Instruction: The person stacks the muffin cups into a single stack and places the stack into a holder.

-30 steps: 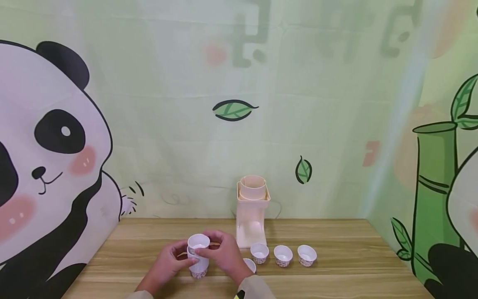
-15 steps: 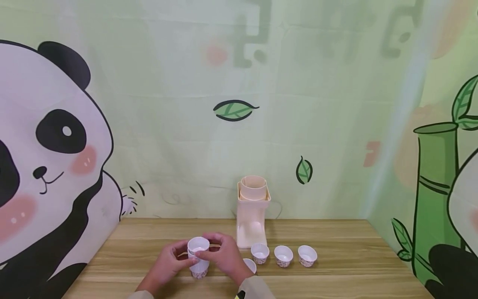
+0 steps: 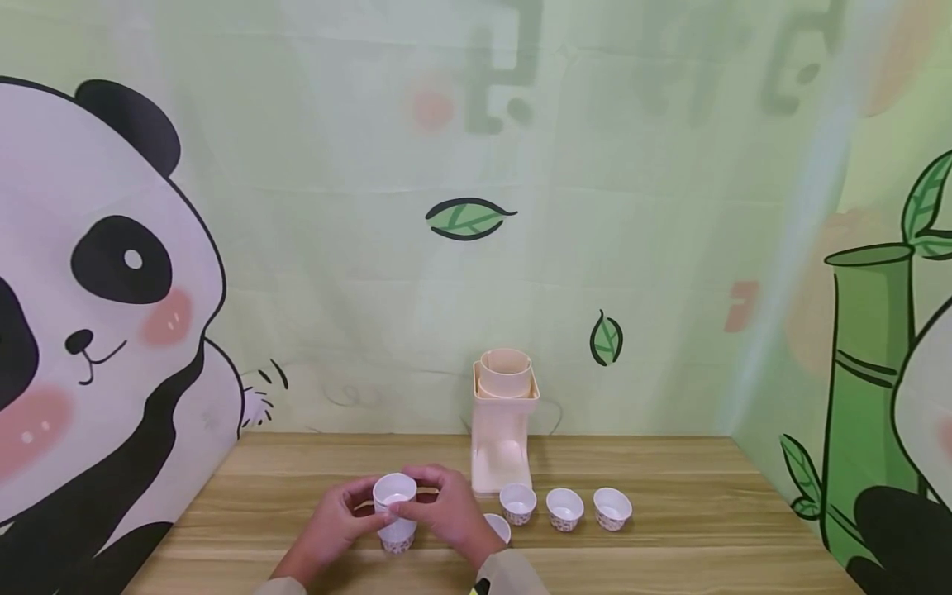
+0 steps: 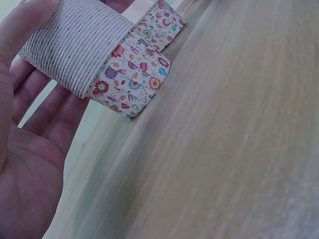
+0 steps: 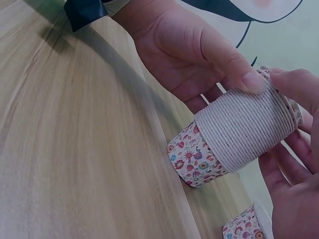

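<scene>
A tall stack of nested white paper cups [image 3: 397, 533] stands upright on the table, its lowest cup showing a floral print [image 4: 132, 74]. From the left my left hand [image 3: 338, 512] grips the stack, thumb in front and fingers behind. My right hand [image 3: 449, 504] pinches the top cup [image 3: 395, 487] between thumb and fingers at the stack's upper end. The right wrist view shows closely packed rims [image 5: 244, 129] between my left hand [image 5: 187, 42] and right hand [image 5: 296, 199]. A single floral cup [image 3: 497, 527] is partly hidden behind my right wrist.
Three separate cups stand in a row to the right: one [image 3: 517, 504], another [image 3: 564, 510] and a third [image 3: 612, 509]. Behind them a pale pink dispenser-like stand [image 3: 502, 430] with a round tube on top is near the green panda-print backdrop [image 3: 357, 248].
The top cup and my right hand have sunk slightly, so the cup sits lower into the stack. My left hand keeps its grip, and the loose cups stay where they were.
</scene>
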`<state>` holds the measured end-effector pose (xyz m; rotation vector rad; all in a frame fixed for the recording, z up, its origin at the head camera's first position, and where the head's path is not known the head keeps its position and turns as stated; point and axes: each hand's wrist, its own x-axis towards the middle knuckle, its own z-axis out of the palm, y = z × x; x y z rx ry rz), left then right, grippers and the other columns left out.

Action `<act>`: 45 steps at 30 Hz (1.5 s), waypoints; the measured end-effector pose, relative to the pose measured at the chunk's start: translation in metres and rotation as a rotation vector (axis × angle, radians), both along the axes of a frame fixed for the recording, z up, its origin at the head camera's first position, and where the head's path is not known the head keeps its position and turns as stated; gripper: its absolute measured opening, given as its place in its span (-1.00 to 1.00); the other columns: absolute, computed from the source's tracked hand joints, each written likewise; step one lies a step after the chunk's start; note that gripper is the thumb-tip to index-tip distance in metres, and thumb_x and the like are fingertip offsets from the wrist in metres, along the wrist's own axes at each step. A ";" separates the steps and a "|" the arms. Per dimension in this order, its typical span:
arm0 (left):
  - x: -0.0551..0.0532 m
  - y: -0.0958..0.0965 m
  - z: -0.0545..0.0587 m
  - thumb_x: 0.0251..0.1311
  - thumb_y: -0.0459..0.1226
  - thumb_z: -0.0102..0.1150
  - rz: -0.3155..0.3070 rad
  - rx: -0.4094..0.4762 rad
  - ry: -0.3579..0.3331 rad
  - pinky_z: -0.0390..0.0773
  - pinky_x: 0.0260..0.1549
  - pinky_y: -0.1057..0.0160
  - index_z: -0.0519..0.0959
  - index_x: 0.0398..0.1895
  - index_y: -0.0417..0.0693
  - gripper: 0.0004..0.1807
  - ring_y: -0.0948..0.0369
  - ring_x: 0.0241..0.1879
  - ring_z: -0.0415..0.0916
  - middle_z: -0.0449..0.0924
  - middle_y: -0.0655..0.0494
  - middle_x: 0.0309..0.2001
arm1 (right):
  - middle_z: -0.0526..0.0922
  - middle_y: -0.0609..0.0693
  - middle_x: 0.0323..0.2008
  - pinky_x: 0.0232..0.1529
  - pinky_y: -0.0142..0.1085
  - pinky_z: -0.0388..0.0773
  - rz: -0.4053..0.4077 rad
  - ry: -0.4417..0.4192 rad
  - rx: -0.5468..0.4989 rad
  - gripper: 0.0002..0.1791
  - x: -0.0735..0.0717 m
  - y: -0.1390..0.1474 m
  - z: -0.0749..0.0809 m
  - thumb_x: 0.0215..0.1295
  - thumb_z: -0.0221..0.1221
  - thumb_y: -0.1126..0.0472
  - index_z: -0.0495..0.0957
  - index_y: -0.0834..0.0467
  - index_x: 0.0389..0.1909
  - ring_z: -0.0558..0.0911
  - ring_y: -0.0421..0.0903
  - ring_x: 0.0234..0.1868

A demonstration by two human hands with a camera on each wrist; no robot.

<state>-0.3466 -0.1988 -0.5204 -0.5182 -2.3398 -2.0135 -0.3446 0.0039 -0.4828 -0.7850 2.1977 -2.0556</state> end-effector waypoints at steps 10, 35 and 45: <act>0.000 0.000 0.000 -0.05 -0.29 0.41 -0.006 0.001 0.005 0.59 -0.08 0.33 0.48 0.12 -0.21 -0.41 0.20 -0.07 0.59 0.57 -0.19 0.02 | 0.63 0.08 -0.02 -0.06 -0.38 0.60 0.016 0.014 0.014 -0.52 0.000 0.002 0.002 0.05 0.37 0.21 0.55 0.19 0.04 0.59 0.09 0.00; 0.001 0.000 0.002 -0.06 -0.28 0.42 -0.008 -0.002 0.002 0.59 -0.09 0.33 0.47 0.13 -0.21 -0.39 0.23 -0.07 0.58 0.57 -0.15 0.03 | 0.63 -0.03 -0.06 -0.11 -0.48 0.57 0.018 0.055 0.146 -0.51 -0.004 0.006 0.003 0.07 0.36 0.10 0.56 0.16 0.05 0.62 -0.04 -0.05; 0.002 0.001 0.003 -0.04 -0.28 0.41 -0.020 -0.004 0.009 0.59 -0.09 0.34 0.46 0.15 -0.21 -0.38 0.22 -0.07 0.59 0.56 -0.19 0.04 | 0.63 0.02 -0.07 -0.10 -0.47 0.58 0.042 0.079 0.172 -0.50 -0.004 0.008 0.006 0.08 0.35 0.12 0.55 0.22 0.06 0.63 -0.12 -0.09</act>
